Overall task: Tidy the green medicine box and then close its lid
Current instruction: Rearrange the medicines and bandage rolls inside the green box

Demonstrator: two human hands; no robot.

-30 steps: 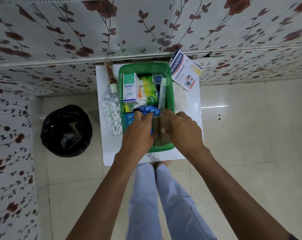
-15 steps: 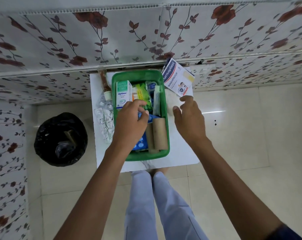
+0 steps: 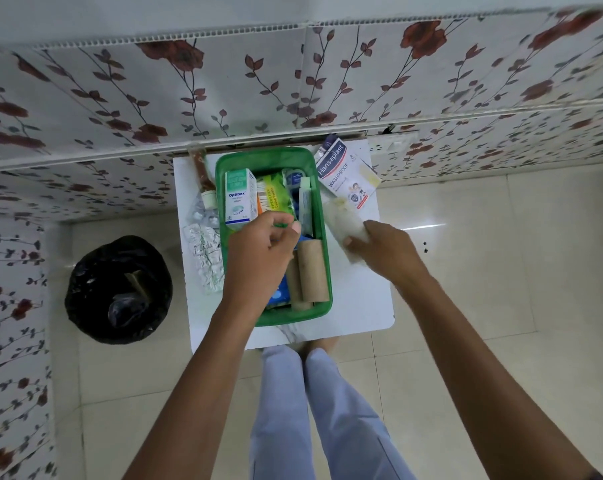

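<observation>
The green medicine box point(image 3: 263, 157) stands open on a small white table point(image 3: 362, 306). Inside it are a white Optibex carton point(image 3: 237, 195), a green packet point(image 3: 276, 199), a white tube point(image 3: 305, 206), two cardboard rolls point(image 3: 314, 271) and a blue blister pack point(image 3: 281, 296). My left hand point(image 3: 258, 251) is over the box's middle, with thumb and fingers pinched on the green packet's near edge. My right hand point(image 3: 386, 251) is just right of the box, closed on a pale translucent packet point(image 3: 345, 220), which is blurred. I see no lid.
A Hansaplast carton point(image 3: 345, 174) lies at the table's far right corner. Silver blister strips point(image 3: 205, 258) and a brown bottle point(image 3: 203, 178) lie left of the box. A black-lined bin point(image 3: 118, 289) stands on the floor to the left. A flowered wall runs behind.
My right hand left the box, went right and closed on the pale packet. My left hand moved up from the blue blister pack to the green packet.
</observation>
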